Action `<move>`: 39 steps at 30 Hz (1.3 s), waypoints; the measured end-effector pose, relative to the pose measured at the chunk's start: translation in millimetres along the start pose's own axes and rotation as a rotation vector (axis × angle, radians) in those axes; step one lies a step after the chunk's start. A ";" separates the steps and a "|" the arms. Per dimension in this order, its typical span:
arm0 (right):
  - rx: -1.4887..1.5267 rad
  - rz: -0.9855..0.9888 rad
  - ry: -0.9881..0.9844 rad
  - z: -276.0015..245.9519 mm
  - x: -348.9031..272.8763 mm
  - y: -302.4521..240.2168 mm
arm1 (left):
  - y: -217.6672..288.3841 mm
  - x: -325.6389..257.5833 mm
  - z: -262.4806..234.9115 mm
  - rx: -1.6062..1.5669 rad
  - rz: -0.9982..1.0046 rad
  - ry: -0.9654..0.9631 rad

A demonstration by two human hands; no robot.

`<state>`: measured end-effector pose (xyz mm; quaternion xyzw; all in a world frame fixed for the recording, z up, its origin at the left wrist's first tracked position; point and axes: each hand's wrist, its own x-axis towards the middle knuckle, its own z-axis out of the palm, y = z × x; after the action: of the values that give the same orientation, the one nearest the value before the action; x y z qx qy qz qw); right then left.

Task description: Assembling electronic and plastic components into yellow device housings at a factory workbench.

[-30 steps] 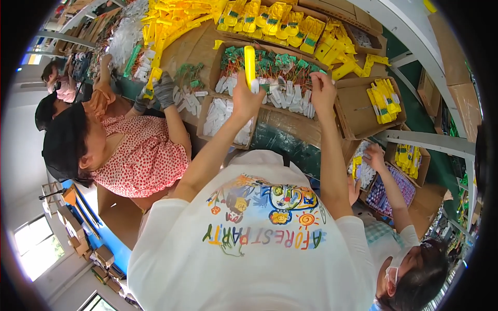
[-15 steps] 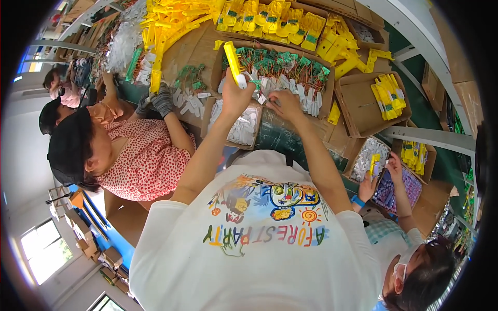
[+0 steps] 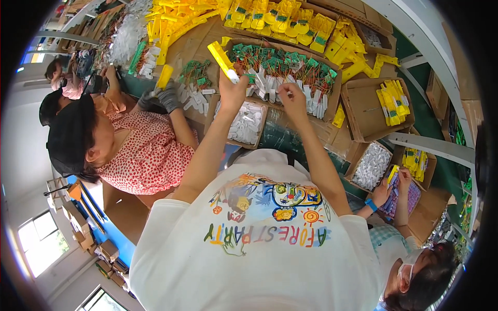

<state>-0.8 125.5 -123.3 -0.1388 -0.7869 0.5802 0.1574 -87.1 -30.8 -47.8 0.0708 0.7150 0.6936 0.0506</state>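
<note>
My left hand (image 3: 233,93) grips a long yellow plastic housing (image 3: 222,59) with a white lower end, tilted up to the left. A small green circuit board (image 3: 250,79) shows beside its fingers. My right hand (image 3: 294,102) is apart from the housing, fingers curled in; whatever they may hold is too small to make out. Beyond both hands lies an open cardboard box (image 3: 334,78) of green circuit boards with wires and white plastic pieces (image 3: 311,101). Under my left wrist stands a box of white pieces (image 3: 246,124).
Yellow housings (image 3: 181,23) are heaped at the far left; a box of yellow assemblies (image 3: 282,23) stands behind. At right is a cardboard box (image 3: 358,122) holding several yellow parts. Co-workers sit on both sides: a gloved hand (image 3: 168,98) at left, bare hands (image 3: 382,194) at right.
My right hand has drawn away to the right from the left hand. My left hand has shifted slightly left with the yellow housing. Both neighbours' hands have moved their yellow parts.
</note>
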 end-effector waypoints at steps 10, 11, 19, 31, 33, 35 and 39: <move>-0.635 -0.035 -0.249 38.0 0.8 19.3 | 17.7 6.8 -24.5 -0.207 -0.170 0.034; -0.633 -0.037 -0.248 36.7 0.6 22.1 | 18.2 5.9 -26.5 -0.252 -0.175 0.024; -0.880 -0.316 0.429 -80.4 2.4 -36.8 | 111.9 -53.7 -7.9 -0.358 -0.184 -0.345; 0.807 0.442 -0.345 -87.7 -62.3 -140.6 | 107.0 -87.0 36.0 -0.082 0.087 -0.205; 0.263 -0.029 -0.116 -89.8 -67.7 -143.0 | 106.8 -88.2 38.2 -0.086 0.084 -0.208; 0.131 -0.105 -0.017 -85.5 -69.9 -152.3 | 106.6 -88.9 39.0 -0.090 0.080 -0.208; -0.124 -0.280 0.108 -83.0 -68.0 -146.3 | 106.9 -90.2 34.8 -0.118 -0.014 -0.259</move>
<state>89.9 128.2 33.8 -0.0683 -0.8233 0.4946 0.2699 11.0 -9.0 55.6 0.1520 0.6610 0.7190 0.1514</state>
